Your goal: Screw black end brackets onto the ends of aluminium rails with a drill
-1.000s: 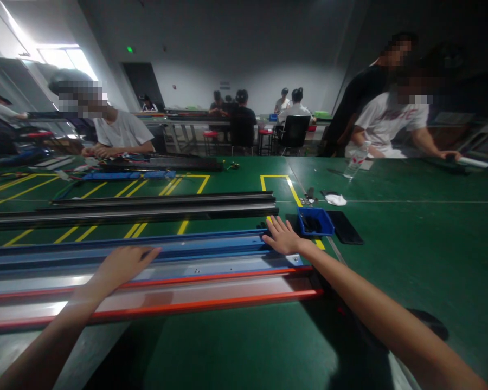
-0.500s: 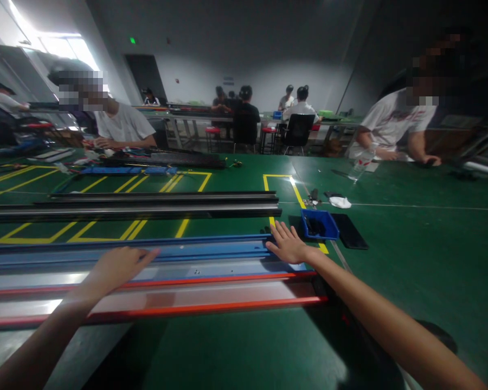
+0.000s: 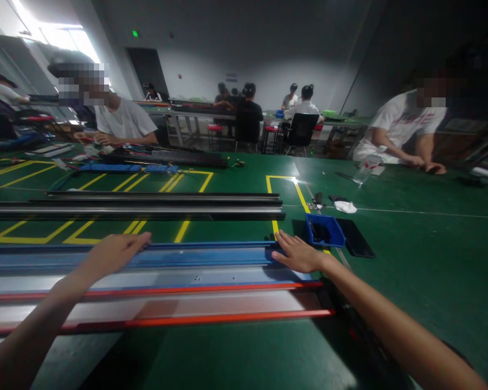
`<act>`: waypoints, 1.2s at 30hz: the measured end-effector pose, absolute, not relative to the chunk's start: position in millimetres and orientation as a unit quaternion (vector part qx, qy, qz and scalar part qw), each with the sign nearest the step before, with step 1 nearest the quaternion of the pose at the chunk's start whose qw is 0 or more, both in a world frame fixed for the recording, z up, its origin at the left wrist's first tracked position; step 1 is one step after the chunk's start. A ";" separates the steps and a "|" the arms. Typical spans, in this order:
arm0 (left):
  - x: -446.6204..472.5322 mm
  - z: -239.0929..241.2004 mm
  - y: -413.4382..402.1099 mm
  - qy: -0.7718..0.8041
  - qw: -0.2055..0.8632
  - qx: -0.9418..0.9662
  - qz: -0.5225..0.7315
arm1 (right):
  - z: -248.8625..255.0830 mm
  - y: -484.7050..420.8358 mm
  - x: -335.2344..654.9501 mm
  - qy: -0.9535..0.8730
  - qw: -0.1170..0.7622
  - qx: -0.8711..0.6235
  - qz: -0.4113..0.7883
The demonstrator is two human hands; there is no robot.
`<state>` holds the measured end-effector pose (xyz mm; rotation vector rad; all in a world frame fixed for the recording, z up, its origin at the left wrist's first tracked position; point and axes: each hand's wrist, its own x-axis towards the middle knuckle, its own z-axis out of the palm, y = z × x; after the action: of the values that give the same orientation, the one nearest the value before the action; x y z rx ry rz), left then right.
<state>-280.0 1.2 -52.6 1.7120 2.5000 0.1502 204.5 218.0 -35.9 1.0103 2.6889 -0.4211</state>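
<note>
A long blue metal rail [image 3: 211, 254] lies across the green table [image 3: 410, 254] in front of me. My left hand [image 3: 111, 253] rests flat on it at the left, fingers stretched toward its far edge. My right hand [image 3: 299, 253] lies flat and open on the rail's right end. Closer to me, a red-edged rail [image 3: 211, 300] runs parallel to the blue one. Beyond them lies a long black rail [image 3: 154, 208].
A small blue bin [image 3: 324, 230] and a black phone [image 3: 360, 245] sit just right of my right hand, with a white rag [image 3: 345, 206] behind. Yellow floor-style markings cross the table. Other people sit at the far left, far right and back tables.
The view has tilted and shifted slightly, so both hands sit a little lower in the picture. They stay flat on the blue rail. The standing person at the right has left view.
</note>
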 end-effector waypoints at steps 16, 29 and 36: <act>-313.5 -94.6 98.4 0.779 -0.074 0.622 0.019 | -70.7 302.0 136.2 0.940 -0.074 0.333 0.010; -295.2 -83.7 84.0 0.809 -0.048 0.585 -0.007 | -75.9 319.4 131.0 0.928 -0.026 0.368 -0.059; -286.9 -79.5 70.7 0.814 -0.039 0.579 -0.014 | -73.4 306.5 139.8 0.921 0.020 0.373 -0.106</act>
<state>-286.9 70.7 -79.5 1.8665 2.6226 -0.0436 139.8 306.5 -73.4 1.1587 2.8586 -0.3297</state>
